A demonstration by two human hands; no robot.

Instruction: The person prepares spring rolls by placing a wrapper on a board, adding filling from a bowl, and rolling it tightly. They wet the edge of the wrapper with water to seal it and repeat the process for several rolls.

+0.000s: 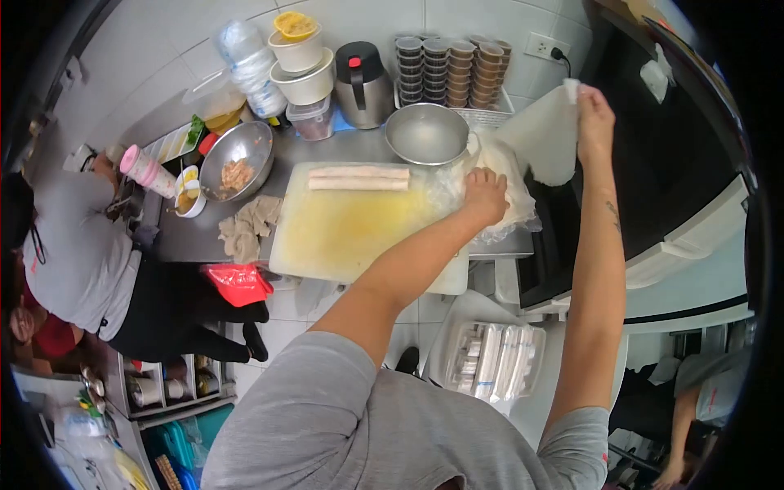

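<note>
Stainless steel bowl (237, 162), at the left of the counter (327, 149): we find pinkish chopped filling (237, 174) in it. Beside it, white cup (190, 202), holding yellow-brown contents.

Cutting board (343, 237), pale and yellow-stained: two pale rolls (359, 178) lie side by side along its far edge.

Second steel bowl (427, 135), behind the board's right part.

Sheet stack (510, 184), pale, lying among clear plastic wrap (496, 235) at the board's right. Our left hand (486, 198) rests palm down on it, fingers curved; whether they pinch anything we cannot tell. Our right hand (595, 122), raised to the right, has its fingers together, clamped on the upper edge of a large pale sheet (543, 135), which hangs beside the stack.

Back row, left to right: clear nested plasticware (249, 69); two white tubs (304, 77), one on the other, with a yellow item (296, 25) on top; under them, a clear tub (311, 122) of reddish contents; steel jug (362, 98), black-lidded with a red button; stacked small cups (453, 73), clear, filled dark on the left and brown on the right, standing on a tray (500, 104).

Left end: pink-and-white tumbler (149, 171); crumpled beige cloth (247, 229) against the board; red plastic bag (237, 283) at the counter's front edge; a co-worker (82, 245) in a grey top.

Below the counter: clear bin (531, 367), holding long white wrapped packs (494, 358).
</note>
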